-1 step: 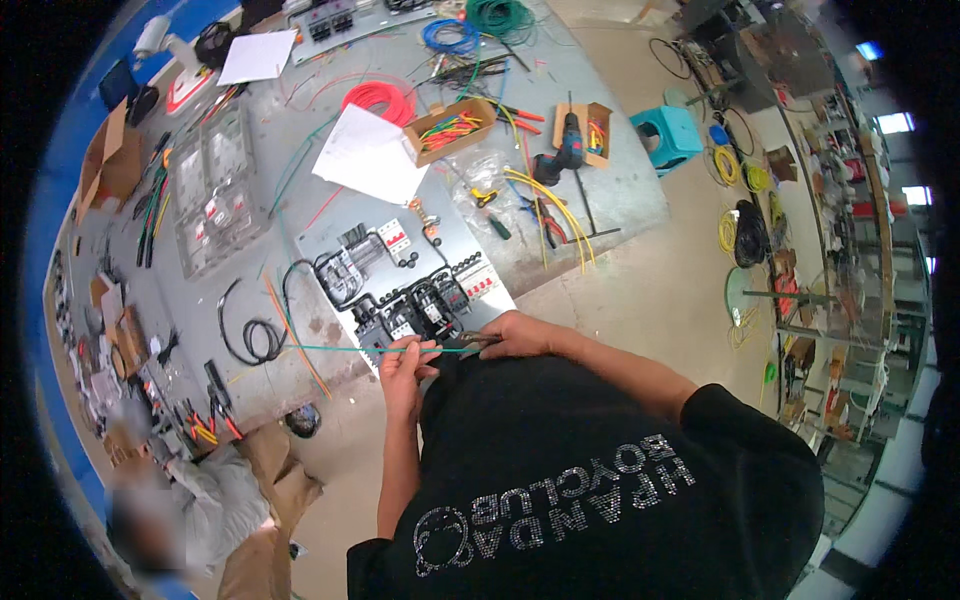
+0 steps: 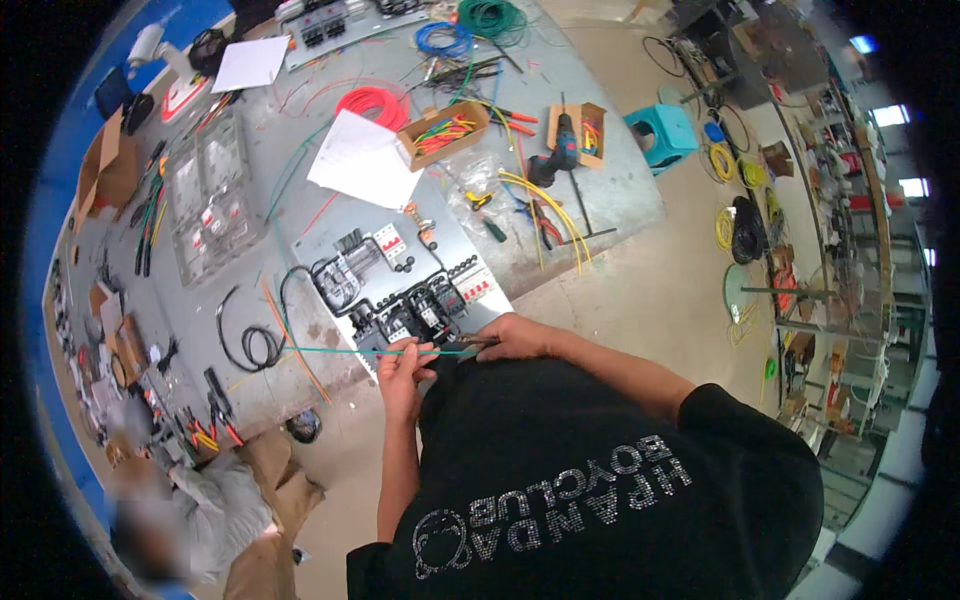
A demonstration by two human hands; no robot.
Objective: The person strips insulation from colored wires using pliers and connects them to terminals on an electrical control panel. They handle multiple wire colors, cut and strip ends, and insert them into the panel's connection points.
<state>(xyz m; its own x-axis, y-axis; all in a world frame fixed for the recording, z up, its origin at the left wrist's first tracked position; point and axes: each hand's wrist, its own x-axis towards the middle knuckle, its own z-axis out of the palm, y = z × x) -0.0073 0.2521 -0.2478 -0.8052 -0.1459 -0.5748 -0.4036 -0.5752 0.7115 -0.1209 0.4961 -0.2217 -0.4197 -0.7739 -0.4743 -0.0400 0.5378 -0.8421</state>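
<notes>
A green wire (image 2: 330,350) is pinched in the left hand (image 2: 403,368) at six o'clock of the panel (image 2: 400,275), running toward nine o'clock. A small tool (image 2: 470,342) is gripped by the right hand (image 2: 515,338). The wire is best kept taut and the tool squarely seated.

Head-worn fisheye view, looking steeply down

The single camera sits above the person's chest, facing down and forward over the grey workbench (image 2: 600,200); both hands lie close below centre, the shop floor curves off right, and straight edges bend near the rim
</notes>
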